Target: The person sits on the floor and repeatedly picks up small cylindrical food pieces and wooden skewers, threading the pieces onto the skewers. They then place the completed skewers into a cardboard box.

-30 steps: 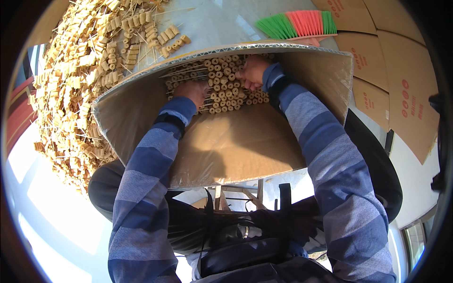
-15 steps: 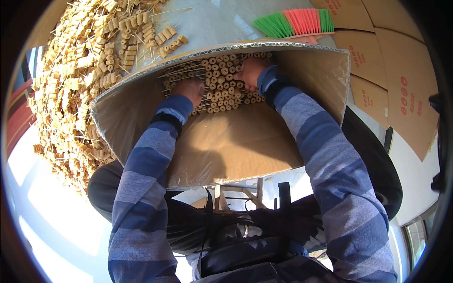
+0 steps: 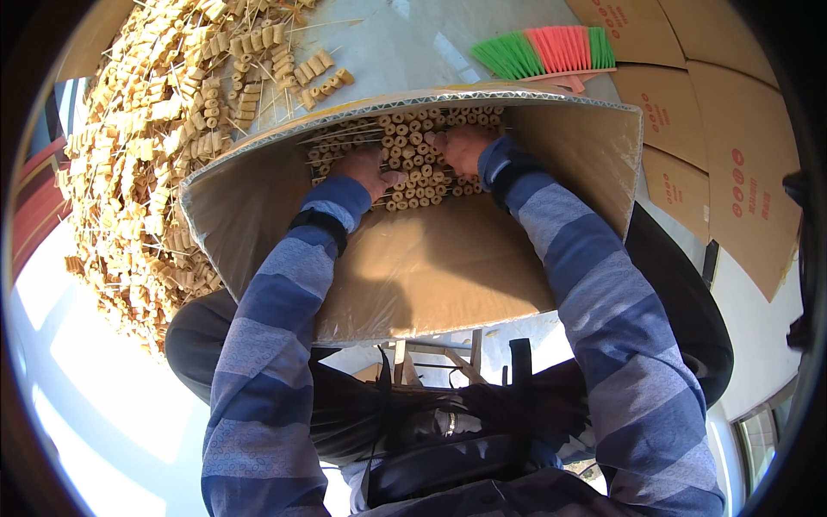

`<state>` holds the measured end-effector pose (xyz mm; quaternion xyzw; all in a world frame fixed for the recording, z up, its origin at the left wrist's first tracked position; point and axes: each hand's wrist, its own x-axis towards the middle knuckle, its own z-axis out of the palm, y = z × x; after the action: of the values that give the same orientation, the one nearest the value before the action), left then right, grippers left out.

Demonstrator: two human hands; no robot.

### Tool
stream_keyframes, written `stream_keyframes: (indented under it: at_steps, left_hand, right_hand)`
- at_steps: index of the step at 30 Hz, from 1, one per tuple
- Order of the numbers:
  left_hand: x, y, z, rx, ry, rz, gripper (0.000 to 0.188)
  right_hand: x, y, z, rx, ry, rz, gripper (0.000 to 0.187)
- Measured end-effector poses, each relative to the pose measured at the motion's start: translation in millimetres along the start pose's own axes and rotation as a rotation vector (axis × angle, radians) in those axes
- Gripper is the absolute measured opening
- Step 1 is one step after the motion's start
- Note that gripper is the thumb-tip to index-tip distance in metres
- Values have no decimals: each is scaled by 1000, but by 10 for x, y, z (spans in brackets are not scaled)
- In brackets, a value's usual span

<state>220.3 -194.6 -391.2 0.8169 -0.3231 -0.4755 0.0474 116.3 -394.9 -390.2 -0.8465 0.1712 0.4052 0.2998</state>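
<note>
Inside a large open cardboard box (image 3: pixel 431 267), rows of food skewers (image 3: pixel 418 194) lie packed, their ring-shaped tan pieces end-up and thin sticks showing at the left. My left hand (image 3: pixel 366 170) rests on the left side of the layer, its thumb spread away toward the rings and its other fingers partly hidden. At the right side of the rings, my right hand (image 3: pixel 465 148) presses on the skewers with its fingers apart, their tips partly out of sight. Neither hand plainly lifts a skewer.
A big heap of loose skewers (image 3: pixel 142 172) spreads along the left, outside the box. Beyond the box lies a green and pink brush head (image 3: pixel 547 50). Flattened cardboard (image 3: pixel 732 155) covers the right side. My legs flank the box, and a wooden frame (image 3: pixel 439 351) shows beneath.
My left hand has shifted slightly right and its thumb now stands out from the fist. The right hand has lowered a little onto the skewers. The whole view has moved slightly.
</note>
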Motion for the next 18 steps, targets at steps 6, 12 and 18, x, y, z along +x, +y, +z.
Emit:
stream_keyframes:
  at_steps: [6,12,18]
  left_hand:
    - [-62,112,29,81,172,15,57]
    - [-176,325,-163,383,303,214,52]
    - [26,221,8,527,270,223,71]
  right_hand:
    - [61,-50,55,-14,56,111,56]
    - [98,-23,140,11,88,92,54]
    - [137,57,111,6,1,17,50]
